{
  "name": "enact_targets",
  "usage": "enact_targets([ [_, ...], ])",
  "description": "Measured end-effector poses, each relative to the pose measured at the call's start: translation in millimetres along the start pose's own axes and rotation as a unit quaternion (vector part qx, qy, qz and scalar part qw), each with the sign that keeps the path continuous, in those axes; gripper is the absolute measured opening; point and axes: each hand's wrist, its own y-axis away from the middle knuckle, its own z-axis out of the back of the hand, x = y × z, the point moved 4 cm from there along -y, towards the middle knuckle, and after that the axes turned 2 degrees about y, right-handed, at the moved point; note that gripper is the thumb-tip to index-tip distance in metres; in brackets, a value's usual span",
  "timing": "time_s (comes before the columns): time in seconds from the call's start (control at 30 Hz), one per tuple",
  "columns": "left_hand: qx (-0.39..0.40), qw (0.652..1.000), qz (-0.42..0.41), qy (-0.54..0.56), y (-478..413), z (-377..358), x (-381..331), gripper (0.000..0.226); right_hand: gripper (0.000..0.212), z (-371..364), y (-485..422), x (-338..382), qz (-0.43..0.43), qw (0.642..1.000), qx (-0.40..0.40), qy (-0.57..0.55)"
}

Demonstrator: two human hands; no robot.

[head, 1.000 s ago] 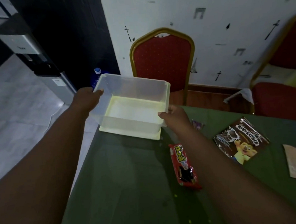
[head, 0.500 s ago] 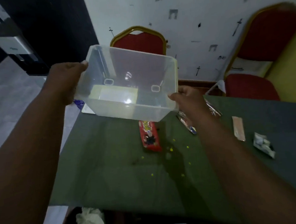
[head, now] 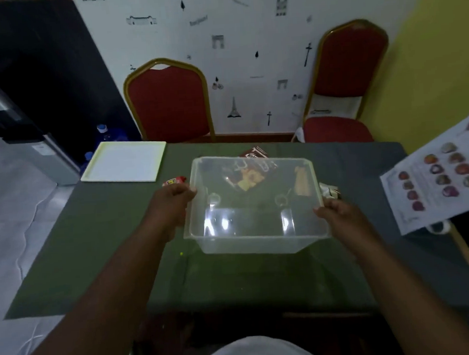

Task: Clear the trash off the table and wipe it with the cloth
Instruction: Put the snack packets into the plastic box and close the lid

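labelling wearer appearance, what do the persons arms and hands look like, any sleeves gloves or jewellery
Left forearm and right forearm are bare to the frame edge: no sleeves show. The left hand and right hand wear no gloves, and no watch, bracelet or ring is visible. White clothing shows at the bottom.

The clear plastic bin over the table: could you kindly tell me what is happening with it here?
A person holds the empty clear bin by its side rims with the left hand and the right hand over the green table. The trash is not in it yet: a red wrapper, a brown cereal packet and a crumpled wrapper lie on the table beside or behind it. A white lid lies at the far left corner.
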Motion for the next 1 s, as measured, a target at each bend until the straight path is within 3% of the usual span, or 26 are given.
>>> enact_targets([
  [0.23,0.003,1.000,0.024,-0.001,22.5,-35.0,36.5,0.009,0.011,8.5,13.3,-58.2,-0.055,0.998,0.025,0.008],
  [0.7,-0.025,0.998,0.054,0.013,7.6,-36.6,67.0,0.027,0.008,-2.6,5.5,-76.8,-0.074,0.996,0.043,0.001],
  [0.83,-0.018,0.999,0.039,-0.006,1.2,-30.1,60.5,0.012,0.046,12.0,-6.4,-59.6,-0.056,0.997,-0.019,0.049],
  [0.93,-0.028,0.999,0.021,-0.014,-23.3,-24.4,42.2,0.018,0.030,25.0,-36.8,-23.9,-0.009,0.997,-0.060,0.050],
  [1.0,-0.029,0.999,0.012,-0.011,-46.1,-24.3,28.4,0.014,0.032,27.5,-66.1,-1.0,0.015,0.994,-0.087,0.057],
])
